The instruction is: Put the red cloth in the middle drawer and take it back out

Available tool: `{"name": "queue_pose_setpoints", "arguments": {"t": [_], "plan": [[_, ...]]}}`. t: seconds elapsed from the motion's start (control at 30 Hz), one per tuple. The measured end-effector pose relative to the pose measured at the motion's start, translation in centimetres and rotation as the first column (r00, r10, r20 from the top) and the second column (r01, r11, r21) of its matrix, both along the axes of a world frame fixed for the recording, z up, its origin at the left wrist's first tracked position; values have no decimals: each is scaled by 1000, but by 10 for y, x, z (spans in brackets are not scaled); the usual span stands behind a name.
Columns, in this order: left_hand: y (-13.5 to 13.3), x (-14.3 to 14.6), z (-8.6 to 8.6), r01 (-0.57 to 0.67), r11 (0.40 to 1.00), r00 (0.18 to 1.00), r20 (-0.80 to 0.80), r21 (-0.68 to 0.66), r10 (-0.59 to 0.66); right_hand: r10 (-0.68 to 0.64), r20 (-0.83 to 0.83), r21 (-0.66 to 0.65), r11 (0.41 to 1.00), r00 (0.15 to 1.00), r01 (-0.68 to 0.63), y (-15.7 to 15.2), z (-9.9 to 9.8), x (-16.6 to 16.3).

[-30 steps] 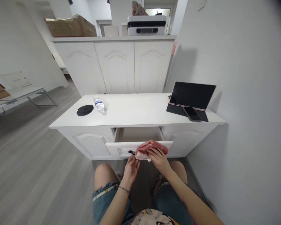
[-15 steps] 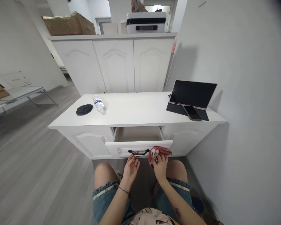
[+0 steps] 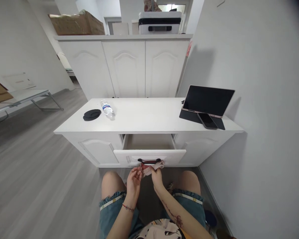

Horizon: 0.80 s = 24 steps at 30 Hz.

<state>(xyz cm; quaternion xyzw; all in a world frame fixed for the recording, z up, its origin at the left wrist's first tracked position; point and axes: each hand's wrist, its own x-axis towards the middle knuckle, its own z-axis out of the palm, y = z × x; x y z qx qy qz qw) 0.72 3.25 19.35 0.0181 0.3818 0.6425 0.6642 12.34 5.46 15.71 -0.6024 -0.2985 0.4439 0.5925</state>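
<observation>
Red-and-white bunched cloth (image 3: 147, 168) had come off the open white drawer's front (image 3: 149, 155), now lower & smaller. I saw left hand (image 3: 134, 176) & right hand (image 3: 156, 172) both pinching it, w/ the black handle (image 3: 149, 161) just above.

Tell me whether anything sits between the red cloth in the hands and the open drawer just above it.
Only the drawer front and its black handle stand between them. Both hands, left hand and right hand, hold the red cloth just below that handle. The open drawer shows nothing inside.
</observation>
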Motion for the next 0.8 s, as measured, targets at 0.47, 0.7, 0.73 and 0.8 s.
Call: {"name": "queue_pose_setpoints", "arguments": {"t": [0.47,0.7,0.73,0.8], "plan": [[-37,-40,-39,-189,969,977,-131,-161,168,173,-846,20,955,505,-295,13,44,-76],[-38,-32,-47,-102,988,986,-140,-117,85,270,-925,106,859,269,-500,15,74,-72],[-37,-30,-47,-88,991,988,-137,-98,75,278,-927,121,855,251,-504,13,79,-70],[-35,-27,-48,-63,996,990,-134,-71,53,311,-919,159,854,241,-496,10,88,-66]]}}
